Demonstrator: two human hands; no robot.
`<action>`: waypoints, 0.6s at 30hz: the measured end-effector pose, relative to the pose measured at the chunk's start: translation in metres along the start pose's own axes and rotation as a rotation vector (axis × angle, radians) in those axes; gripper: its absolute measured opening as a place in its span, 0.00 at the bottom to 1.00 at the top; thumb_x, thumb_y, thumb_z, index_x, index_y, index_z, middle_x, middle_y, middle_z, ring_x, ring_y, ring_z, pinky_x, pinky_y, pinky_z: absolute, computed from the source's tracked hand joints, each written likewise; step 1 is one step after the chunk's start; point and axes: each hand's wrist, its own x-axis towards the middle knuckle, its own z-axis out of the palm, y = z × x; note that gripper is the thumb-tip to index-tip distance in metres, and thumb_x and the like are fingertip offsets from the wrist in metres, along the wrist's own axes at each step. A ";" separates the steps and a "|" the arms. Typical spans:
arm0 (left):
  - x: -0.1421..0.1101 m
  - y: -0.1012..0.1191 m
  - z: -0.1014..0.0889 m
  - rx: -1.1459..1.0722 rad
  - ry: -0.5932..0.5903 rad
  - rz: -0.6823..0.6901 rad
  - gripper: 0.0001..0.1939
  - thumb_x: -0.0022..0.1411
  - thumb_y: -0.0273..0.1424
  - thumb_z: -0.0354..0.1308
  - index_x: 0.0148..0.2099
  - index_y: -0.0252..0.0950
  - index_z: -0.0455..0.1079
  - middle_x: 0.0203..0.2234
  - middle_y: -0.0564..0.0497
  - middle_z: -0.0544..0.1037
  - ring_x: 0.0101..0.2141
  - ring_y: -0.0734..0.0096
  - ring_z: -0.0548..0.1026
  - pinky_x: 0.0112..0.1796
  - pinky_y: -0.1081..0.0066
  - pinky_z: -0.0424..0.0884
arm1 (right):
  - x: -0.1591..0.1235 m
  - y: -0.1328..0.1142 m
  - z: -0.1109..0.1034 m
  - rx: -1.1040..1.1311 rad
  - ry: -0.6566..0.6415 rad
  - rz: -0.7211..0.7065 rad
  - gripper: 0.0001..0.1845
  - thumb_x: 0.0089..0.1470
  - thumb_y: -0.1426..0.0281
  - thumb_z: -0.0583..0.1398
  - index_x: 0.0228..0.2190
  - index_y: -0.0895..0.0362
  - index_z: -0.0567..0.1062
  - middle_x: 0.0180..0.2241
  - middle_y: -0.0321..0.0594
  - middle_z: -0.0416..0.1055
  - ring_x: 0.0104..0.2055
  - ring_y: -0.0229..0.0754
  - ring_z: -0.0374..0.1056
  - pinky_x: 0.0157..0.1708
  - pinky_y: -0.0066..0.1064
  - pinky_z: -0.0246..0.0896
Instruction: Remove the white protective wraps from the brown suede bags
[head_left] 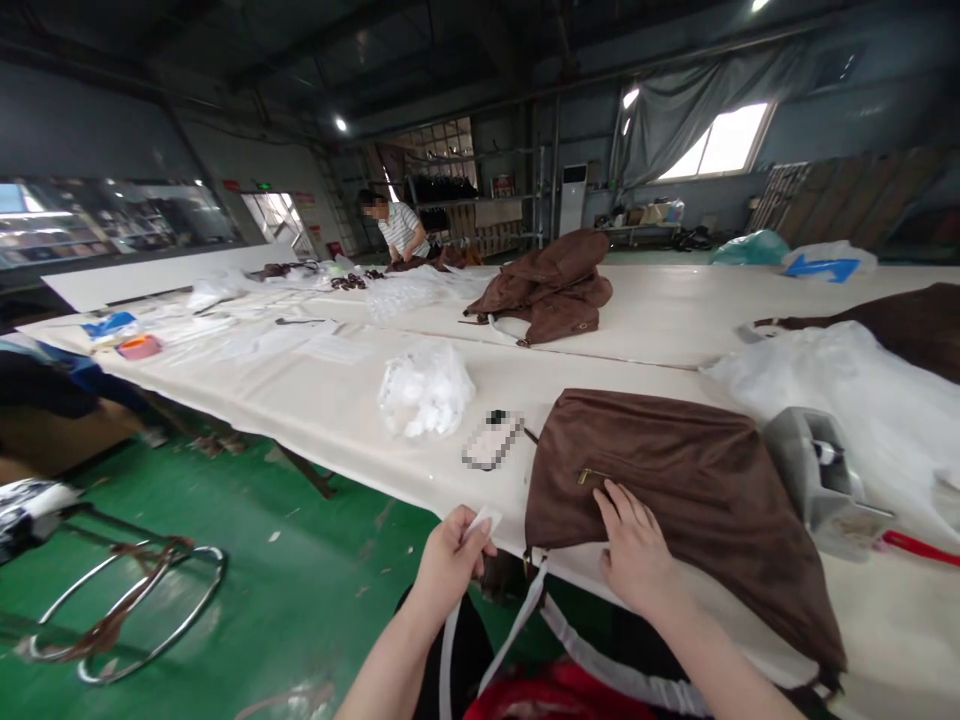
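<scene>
A brown bag (pixel 660 440) lies on the white-covered table at its near edge, with a small gold-coloured zipper pull (pixel 591 476) on its face. My right hand (pixel 636 545) rests on the bag just below that pull, fingers stretched out. Left of the bag, my left hand (pixel 459 555) is closed in a pinch on a white strip (pixel 487 518), one end poking out above the fingers. A pale wrapped strap (pixel 600 655) hangs from the bag's lower left corner over the table edge. A phone (pixel 493 440) lies left of the bag.
A tape dispenser (pixel 814 465) and clear plastic bags (pixel 817 385) sit right of the bag. A bag of white stuffing (pixel 426 390) and piled brown bags (pixel 551 285) lie farther back. One person (pixel 403 228) works across the table. A metal-framed stool (pixel 150 610) stands left.
</scene>
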 end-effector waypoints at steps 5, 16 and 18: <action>-0.003 0.000 0.008 -0.027 -0.031 -0.029 0.21 0.61 0.48 0.51 0.27 0.36 0.63 0.17 0.55 0.72 0.15 0.78 0.64 0.21 0.76 0.57 | 0.001 0.012 0.000 -0.040 -0.084 -0.073 0.42 0.38 0.78 0.55 0.58 0.60 0.61 0.64 0.51 0.51 0.65 0.53 0.46 0.61 0.49 0.46; -0.001 -0.008 0.017 0.139 -0.093 -0.016 0.26 0.57 0.56 0.49 0.27 0.38 0.67 0.14 0.57 0.69 0.18 0.73 0.67 0.22 0.76 0.62 | -0.012 0.006 -0.043 0.122 -0.194 0.072 0.35 0.43 0.77 0.57 0.56 0.57 0.67 0.60 0.47 0.58 0.62 0.51 0.53 0.61 0.42 0.48; 0.003 -0.015 0.017 0.140 -0.108 0.002 0.25 0.56 0.56 0.49 0.29 0.38 0.67 0.16 0.56 0.71 0.19 0.73 0.70 0.22 0.76 0.64 | -0.010 0.013 -0.054 0.251 -0.162 0.102 0.28 0.44 0.74 0.59 0.51 0.55 0.71 0.56 0.46 0.65 0.58 0.48 0.60 0.59 0.39 0.53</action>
